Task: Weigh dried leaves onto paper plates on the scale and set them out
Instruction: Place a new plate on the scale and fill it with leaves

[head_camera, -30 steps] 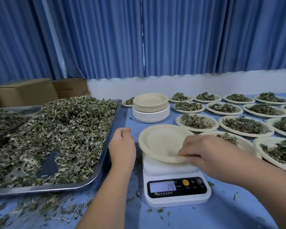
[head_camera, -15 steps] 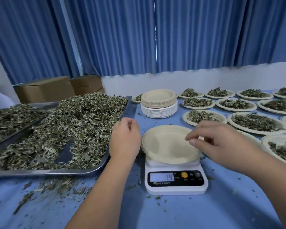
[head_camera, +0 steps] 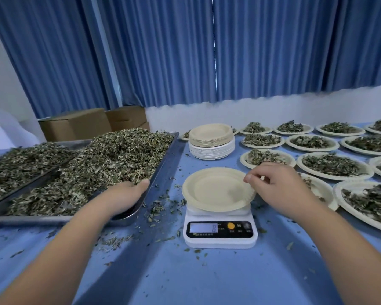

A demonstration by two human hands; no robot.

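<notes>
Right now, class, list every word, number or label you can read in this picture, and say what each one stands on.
"8": on the display of the scale; one blurred digit, possibly a 0.
"M": on the scale, just right of the orange button.
Small print under the display and under the buttons: too small to read.
Cardboard boxes and stack of plates: no text to be seen.

Reaches forward-left with left hand [head_camera: 128, 192], palm down, thumb stretched out (fingers hidden from view); holds right hand [head_camera: 279, 186] ahead, forearm angled inward, fingers loosely curled, gripping nothing.
</notes>
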